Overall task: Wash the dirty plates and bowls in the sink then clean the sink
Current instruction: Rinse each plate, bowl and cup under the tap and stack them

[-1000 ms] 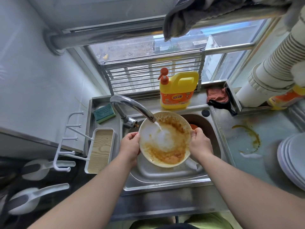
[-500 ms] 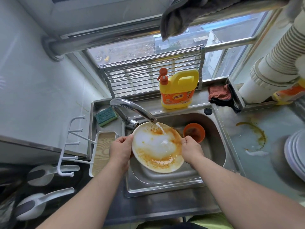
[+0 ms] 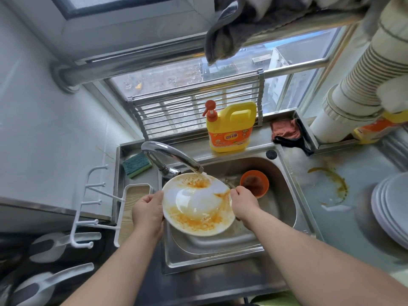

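The sink (image 3: pixel 284 208) is my landmark, a steel basin sunk in the tabletop (image 3: pixel 357 195), and everything I say is placed from it. Over its left half I hold the plate (image 3: pixel 198 208), white, tilted a little, under the tap (image 3: pixel 172 157) that arches in from the sink's back left corner; water strikes the plate's far rim. Orange sauce clings round the edge while the middle looks rinsed.

I judge the plate stiff and breakable, ceramic by its look, moderately heavy, and slippery now with water and grease. So the rim is the place to take it, on opposite sides, thumbs on top. That is how I have it: my left hand (image 3: pixel 149 214) grips the left rim, fingers curled under, and my right hand (image 3: pixel 244 203) pinches the right rim.

The stack of clean plates (image 3: pixel 390 208) sits on the tabletop well right of the sink. The soap jug (image 3: pixel 229 127) stands on the ledge just behind the sink. A bowl (image 3: pixel 255 183), orange and dirty, small and probably light, lies inside the sink near the back, just beyond my right hand; I would take it by its rim too. The sponge (image 3: pixel 136 164) rests left of the sink, by the tap's base.
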Motion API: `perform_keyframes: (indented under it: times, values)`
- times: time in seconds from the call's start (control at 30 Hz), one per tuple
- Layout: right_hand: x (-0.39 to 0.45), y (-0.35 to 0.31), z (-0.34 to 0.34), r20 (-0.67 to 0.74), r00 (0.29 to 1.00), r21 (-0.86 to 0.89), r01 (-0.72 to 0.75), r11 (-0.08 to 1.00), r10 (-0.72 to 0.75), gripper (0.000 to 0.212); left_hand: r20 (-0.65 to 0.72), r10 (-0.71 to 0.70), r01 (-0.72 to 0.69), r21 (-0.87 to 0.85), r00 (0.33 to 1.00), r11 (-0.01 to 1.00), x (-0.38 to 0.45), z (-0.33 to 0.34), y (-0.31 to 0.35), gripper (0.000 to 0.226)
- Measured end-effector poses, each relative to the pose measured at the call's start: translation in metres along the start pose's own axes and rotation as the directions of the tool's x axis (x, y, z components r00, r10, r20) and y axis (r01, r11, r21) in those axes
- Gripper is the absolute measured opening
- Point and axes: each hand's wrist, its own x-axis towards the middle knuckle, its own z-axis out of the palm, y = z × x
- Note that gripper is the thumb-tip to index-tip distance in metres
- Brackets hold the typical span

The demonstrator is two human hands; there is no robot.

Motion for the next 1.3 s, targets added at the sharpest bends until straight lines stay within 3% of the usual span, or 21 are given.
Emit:
perform_keyframes:
  times: [0.17, 0.43, 0.63, 0.93, 1.1, 1.3]
  values:
    - [-0.006, -0.016, 0.006, 0.009, 1.000, -0.044, 0.026, 0.999, -0.025, 0.025, -0.054, 0.072, -0.070, 0.028, 0.996, 0.997, -0.004, -0.016, 0.007, 0.020]
    - [-0.020, -0.029, 0.000, 0.012, 0.998, 0.044, 0.057, 0.997, -0.058, 0.023, 0.017, 0.130, -0.131, 0.021, 0.991, 0.991, -0.027, -0.017, 0.018, 0.023]
    - [-0.031, -0.030, -0.012, 0.008, 1.000, 0.034, 0.029, 0.999, -0.029, 0.033, 0.042, 0.107, -0.108, 0.027, 0.993, 0.994, -0.036, -0.016, 0.016, 0.023]
    - [-0.040, -0.016, -0.036, -0.027, 0.999, 0.008, 0.018, 1.000, -0.018, 0.027, 0.058, 0.052, -0.056, 0.071, 0.997, 0.996, -0.046, -0.003, -0.003, 0.032]
    - [-0.038, -0.008, -0.055, -0.073, 0.997, -0.165, 0.021, 0.986, -0.034, 0.029, 0.024, 0.079, -0.082, 0.185, 0.997, 0.979, -0.052, 0.013, -0.004, 0.045]
    - [-0.034, -0.002, -0.070, -0.146, 0.989, -0.337, -0.023, 0.941, -0.028, 0.030, 0.055, 0.008, -0.026, 0.323, 0.998, 0.946, -0.041, 0.031, -0.010, 0.041]
